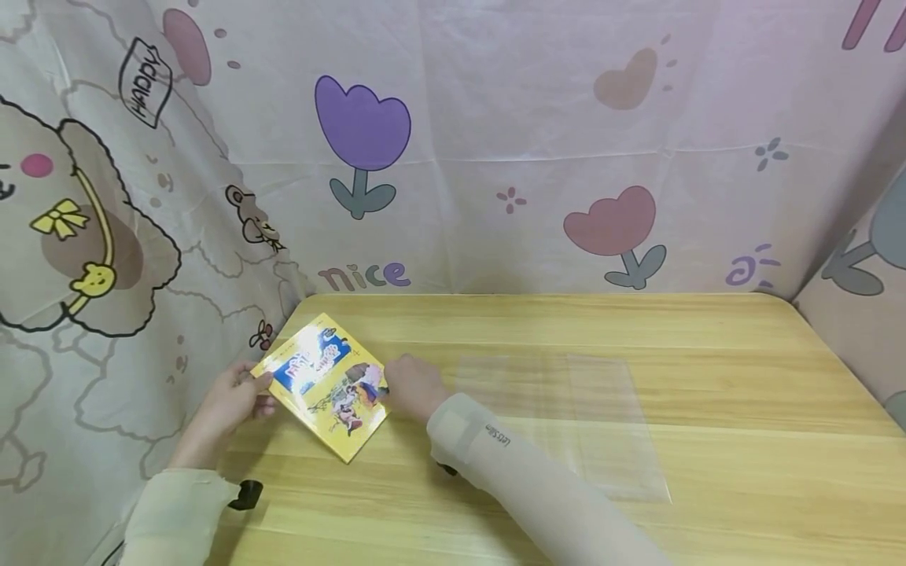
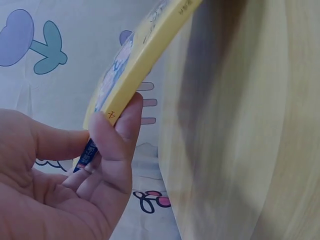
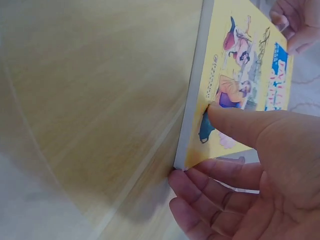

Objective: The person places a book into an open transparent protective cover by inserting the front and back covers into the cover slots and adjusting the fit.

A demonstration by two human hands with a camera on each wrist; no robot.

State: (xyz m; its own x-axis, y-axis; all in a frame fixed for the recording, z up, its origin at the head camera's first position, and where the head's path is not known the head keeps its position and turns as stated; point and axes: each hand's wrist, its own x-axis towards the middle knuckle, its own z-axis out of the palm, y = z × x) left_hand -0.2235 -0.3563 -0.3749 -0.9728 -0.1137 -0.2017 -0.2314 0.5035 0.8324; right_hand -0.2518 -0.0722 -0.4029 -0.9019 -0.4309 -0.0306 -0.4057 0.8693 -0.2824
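A yellow book (image 1: 311, 401) with a blue title panel and drawn figures on its cover is held slanted above the table. My left hand (image 1: 237, 397) grips its left corner; in the left wrist view the thumb and fingers (image 2: 112, 145) pinch the corner by the yellow spine. At the opposite, right-hand corner my right hand (image 1: 414, 385) holds the book too. The right wrist view shows its thumb (image 3: 235, 122) on the cover and fingers beneath the edge. To the right of the right hand, a clear plastic sleeve (image 1: 609, 424) lies flat, partly hidden by the forearm.
The wooden table (image 1: 743, 409) has its back edge against a printed curtain (image 1: 481, 102). More patterned cloth (image 1: 92, 377) hangs along the left side, near the left hand.
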